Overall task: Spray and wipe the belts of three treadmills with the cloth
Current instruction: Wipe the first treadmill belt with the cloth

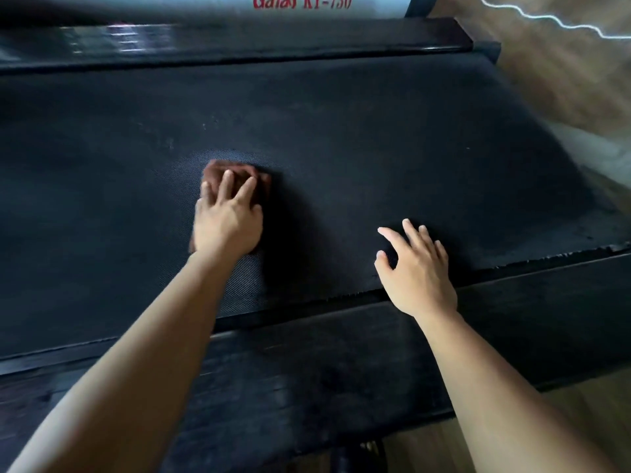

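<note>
A wide black treadmill belt (375, 138) fills most of the view. A reddish-brown cloth (218, 170) lies on its middle left. My left hand (227, 216) presses flat on the cloth with straight, spread fingers. My right hand (415, 268) rests on the belt near its front edge, fingers spread and holding nothing. No spray bottle is in view.
A black side rail (341, 363) runs along the belt's near edge, another rail (239, 46) along the far edge. A pale cover with red lettering (302, 1) sits at the top. Wooden floor (563, 80) shows at right, with a coiled white cord (546, 18).
</note>
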`<state>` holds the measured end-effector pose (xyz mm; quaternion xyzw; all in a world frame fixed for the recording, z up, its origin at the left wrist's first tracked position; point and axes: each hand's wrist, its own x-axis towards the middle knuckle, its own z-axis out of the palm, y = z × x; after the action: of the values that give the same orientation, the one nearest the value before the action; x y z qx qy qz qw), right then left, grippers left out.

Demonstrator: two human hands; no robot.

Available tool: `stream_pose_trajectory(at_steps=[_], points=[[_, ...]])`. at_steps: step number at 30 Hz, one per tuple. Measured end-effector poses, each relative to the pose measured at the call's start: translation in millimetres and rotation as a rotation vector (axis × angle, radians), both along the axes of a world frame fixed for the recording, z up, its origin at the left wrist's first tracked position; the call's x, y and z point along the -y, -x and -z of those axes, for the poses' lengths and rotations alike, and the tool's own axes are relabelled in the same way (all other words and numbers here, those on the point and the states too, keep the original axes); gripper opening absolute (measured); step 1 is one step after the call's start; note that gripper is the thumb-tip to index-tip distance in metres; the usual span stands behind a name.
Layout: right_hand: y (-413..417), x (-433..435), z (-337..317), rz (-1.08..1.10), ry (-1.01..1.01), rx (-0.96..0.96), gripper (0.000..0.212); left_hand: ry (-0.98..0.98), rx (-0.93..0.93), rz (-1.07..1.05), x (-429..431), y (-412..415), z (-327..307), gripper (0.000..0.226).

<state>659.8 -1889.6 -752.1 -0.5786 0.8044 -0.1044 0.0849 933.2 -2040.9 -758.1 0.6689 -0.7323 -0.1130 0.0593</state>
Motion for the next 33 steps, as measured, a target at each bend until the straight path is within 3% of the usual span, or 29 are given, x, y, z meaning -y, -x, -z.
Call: stream_pose_trajectory(at_steps=[7,12,24,33], points=[[0,-1,-3,0.001,-0.017,0.019,0.046,-0.001,-0.077,0.381,-48,86,-12,0.058],[0,-1,-3,0.003,-0.007,0.002,0.046,0.022,-0.146,0.47,-91,63,-13,0.056],[-2,0,-1,-0.013,0.001,-0.042,0.047,0.04,-0.08,0.086,-78,-31,-16,0.057],[-28,21,-11,-0.125,0.049,-0.018,0.043,0.149,-0.173,0.089,-66,-50,-26,0.052]])
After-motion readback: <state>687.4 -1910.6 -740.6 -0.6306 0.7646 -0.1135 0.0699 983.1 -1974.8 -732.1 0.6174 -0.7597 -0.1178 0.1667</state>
